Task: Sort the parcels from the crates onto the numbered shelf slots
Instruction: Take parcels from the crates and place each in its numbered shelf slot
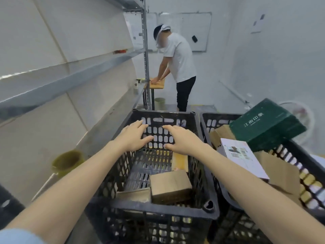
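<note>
Left hand (pixel 133 139) and right hand (pixel 181 140) hover, fingers (pixel 139 123) wide and empty, over the black lattice plastic crate (pixel 158 209). A blocky cardboard parcel (pixel 169 185) lies by its near wall, bare grid beyond.

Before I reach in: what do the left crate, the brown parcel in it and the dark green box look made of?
Left crate: black moulded plastic, matte, judging by its slotted lattice walls and rounded rim.
Brown parcel: plain cardboard, matte, with soft worn edges.
Dark green box: probably printed paperboard, smooth with a faint sheen and pale lettering; not certain.
</note>
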Demonstrator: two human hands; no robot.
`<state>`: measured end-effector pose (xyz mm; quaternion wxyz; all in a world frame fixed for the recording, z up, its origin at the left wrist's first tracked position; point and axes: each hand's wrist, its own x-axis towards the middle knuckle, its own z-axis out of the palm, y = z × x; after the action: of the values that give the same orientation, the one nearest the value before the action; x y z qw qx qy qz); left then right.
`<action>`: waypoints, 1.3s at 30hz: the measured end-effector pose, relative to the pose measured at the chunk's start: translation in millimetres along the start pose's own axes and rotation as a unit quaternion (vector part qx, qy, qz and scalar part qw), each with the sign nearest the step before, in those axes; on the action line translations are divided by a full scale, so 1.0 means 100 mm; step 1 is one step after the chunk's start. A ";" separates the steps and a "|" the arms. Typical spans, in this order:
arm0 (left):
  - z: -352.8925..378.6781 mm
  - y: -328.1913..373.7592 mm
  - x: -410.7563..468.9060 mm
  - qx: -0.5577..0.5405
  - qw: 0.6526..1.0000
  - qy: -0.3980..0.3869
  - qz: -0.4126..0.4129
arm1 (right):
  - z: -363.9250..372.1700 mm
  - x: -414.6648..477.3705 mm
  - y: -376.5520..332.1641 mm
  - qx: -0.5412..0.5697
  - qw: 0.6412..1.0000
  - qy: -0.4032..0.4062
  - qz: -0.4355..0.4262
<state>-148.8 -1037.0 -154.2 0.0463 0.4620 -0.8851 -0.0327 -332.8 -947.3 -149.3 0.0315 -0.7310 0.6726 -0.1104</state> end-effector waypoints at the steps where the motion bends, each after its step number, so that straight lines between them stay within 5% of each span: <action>1: 0.09 0.00 0.06 -0.009 1.000 -0.007 0.010 | 0.06 0.03 -0.01 -0.006 1.000 -0.006 0.011; 9: 0.87 -0.02 0.24 -0.072 0.986 -0.125 0.081 | 0.57 0.17 0.10 0.041 0.984 -0.098 0.141; 25: 1.46 0.00 0.18 -0.029 0.962 -0.270 0.038 | 1.33 0.35 0.36 -0.030 0.931 -0.282 0.230; 39: 1.58 -0.01 0.16 -0.077 0.944 -0.321 -0.017 | 1.39 0.37 0.36 0.027 0.907 -0.316 0.276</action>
<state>-174.7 -1047.8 -311.0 -0.2057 0.4373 -0.8395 -0.2484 -336.9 -1001.5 -286.8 0.2912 -0.5112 0.7994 0.1217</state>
